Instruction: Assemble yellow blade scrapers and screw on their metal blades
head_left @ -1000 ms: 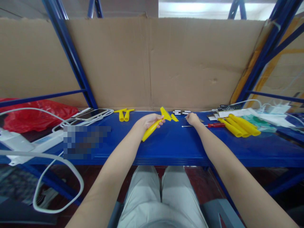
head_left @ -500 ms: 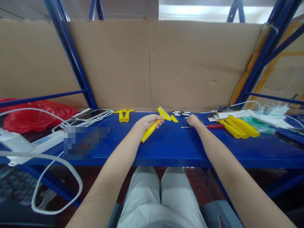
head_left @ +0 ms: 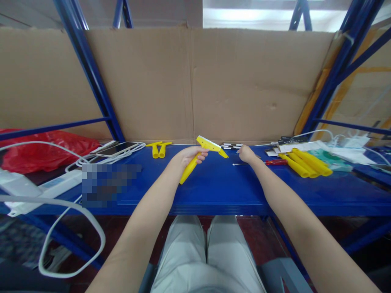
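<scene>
My left hand (head_left: 194,156) is wrapped round the handle of a yellow scraper (head_left: 188,170), whose wide head with a pale blade edge points up and to the right. Just right of that head a small yellow piece (head_left: 224,154) lies on the blue table (head_left: 220,187). My right hand (head_left: 246,154) is closed at the back of the table, beside small metal parts; whatever its fingers pinch is too small to make out. Below it lies a screwdriver with a red handle (head_left: 275,162). Black and white strips (head_left: 231,146) rest behind the yellow piece.
Yellow handles (head_left: 308,162) lie at the right near papers and a green plastic bag (head_left: 340,161). Two yellow scraper bodies (head_left: 159,149) stand at the back left. Farther left are a phone (head_left: 117,149), white cables, a power strip (head_left: 61,183) and a red bag (head_left: 51,148).
The scraper in my left hand has turned, its head now showing more of its face and blade edge and sitting slightly farther left. My right hand stays at nearly the same spot.
</scene>
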Tool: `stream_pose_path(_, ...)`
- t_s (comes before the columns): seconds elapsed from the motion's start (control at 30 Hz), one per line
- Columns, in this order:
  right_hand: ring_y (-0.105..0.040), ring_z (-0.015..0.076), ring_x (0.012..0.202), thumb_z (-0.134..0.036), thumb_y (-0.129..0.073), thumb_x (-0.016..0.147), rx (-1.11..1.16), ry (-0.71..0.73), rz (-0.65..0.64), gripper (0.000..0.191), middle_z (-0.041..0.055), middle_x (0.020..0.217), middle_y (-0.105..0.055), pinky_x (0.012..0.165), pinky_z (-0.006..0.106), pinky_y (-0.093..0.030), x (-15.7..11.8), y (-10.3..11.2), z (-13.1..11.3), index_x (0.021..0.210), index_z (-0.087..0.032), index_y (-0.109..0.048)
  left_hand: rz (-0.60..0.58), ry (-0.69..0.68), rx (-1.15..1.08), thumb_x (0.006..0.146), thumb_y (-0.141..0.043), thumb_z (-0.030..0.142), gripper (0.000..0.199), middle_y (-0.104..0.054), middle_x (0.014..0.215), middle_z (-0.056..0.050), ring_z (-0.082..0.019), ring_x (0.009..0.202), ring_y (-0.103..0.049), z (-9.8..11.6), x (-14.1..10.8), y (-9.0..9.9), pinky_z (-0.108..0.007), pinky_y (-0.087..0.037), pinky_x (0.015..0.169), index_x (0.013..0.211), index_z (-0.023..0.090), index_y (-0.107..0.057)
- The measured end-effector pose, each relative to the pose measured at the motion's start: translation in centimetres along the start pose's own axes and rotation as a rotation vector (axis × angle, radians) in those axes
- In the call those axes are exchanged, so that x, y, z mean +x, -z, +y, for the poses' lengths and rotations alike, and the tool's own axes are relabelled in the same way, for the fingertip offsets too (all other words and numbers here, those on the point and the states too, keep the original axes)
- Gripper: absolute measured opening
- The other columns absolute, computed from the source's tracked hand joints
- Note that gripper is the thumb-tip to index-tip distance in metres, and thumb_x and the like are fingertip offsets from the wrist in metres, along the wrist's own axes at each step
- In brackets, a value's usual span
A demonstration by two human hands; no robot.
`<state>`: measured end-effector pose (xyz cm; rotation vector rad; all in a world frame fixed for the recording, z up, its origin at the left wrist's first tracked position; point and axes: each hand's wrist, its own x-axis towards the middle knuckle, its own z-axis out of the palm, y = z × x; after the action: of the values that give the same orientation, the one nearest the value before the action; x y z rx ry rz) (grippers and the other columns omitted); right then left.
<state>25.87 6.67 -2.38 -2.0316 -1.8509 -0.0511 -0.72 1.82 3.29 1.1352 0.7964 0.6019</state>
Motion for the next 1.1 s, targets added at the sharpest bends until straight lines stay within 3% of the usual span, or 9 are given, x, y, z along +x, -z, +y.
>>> stream_pose_path(0.17, -0.059, 0.0210, 0.096, -0.015, -0.042, 0.086, 0.131, 0.049, 0.078, 0.019, 0.0150, 0.099, -0.064, 0.080, 0.028, -0.043, -1.4, 1.3, -2.1, 0.096, -0.013, -0.057, 0.034, -0.068, 0.024, 0.088, -0.042, 0.006, 0.021, -0.036, 0.049, 0.008, -0.002, 0.032, -0.028, 0.0, -0.2, -0.3, -0.011, -0.021, 0.032, 0.070, 0.016, -0.041)
stream_pose_path(0.4, -0.055, 0.0190, 0.085, -0.019, -0.042, 0.084, 0.400, 0.278, 0.223, 0.011, 0.0078, 0.086, -0.060, 0.079, 0.031, -0.042, -2.8, 1.9, -4.5, 0.077, -0.019, -0.051, 0.040, -0.091, 0.038, 0.085, -0.047, 0.004, 0.021, -0.038, 0.048, 0.008, -0.002, 0.032, -0.030, 0.0, -0.3, -0.3, -0.012, -0.022, 0.033, 0.069, 0.016, -0.041)
stream_pose_path(0.67, -0.051, 0.0167, 0.078, -0.026, -0.043, 0.084, 0.679, 0.485, 0.218, 0.012, 0.0029, 0.077, -0.052, 0.075, 0.032, -0.043, -3.7, 2.2, -6.1, 0.073, -0.021, -0.043, 0.048, -0.118, 0.111, 0.083, -0.051, 0.006, 0.020, -0.037, 0.047, 0.008, -0.002, 0.033, -0.028, 0.0, -0.3, -0.7, -0.013, -0.022, 0.034, 0.069, 0.016, -0.042)
stream_pose_path(0.93, -0.049, 0.0177, 0.089, -0.036, -0.046, 0.088, 0.717, 0.725, 0.366, 0.020, 0.0057, 0.089, -0.052, 0.077, 0.032, -0.042, -5.3, 3.6, -7.4, 0.074, -0.021, -0.046, 0.039, -0.329, 0.212, 0.076, -0.063, 0.008, 0.023, -0.039, 0.046, 0.007, -0.002, 0.034, -0.032, 0.3, -1.4, -1.1, -0.016, -0.023, 0.036, 0.062, 0.014, -0.045)
stream_pose_path(1.1, -0.049, 0.0195, 0.095, -0.033, -0.045, 0.088, 0.676, 0.783, 0.401, 0.017, 0.0067, 0.093, -0.051, 0.085, 0.037, -0.040, -5.8, 3.4, -7.9, 0.076, -0.022, -0.048, 0.074, -0.356, 0.261, 0.078, -0.060, 0.008, 0.029, -0.039, 0.044, 0.006, -0.002, 0.033, -0.031, 0.4, -1.5, -1.4, -0.017, -0.023, 0.035, 0.055, 0.014, -0.044)
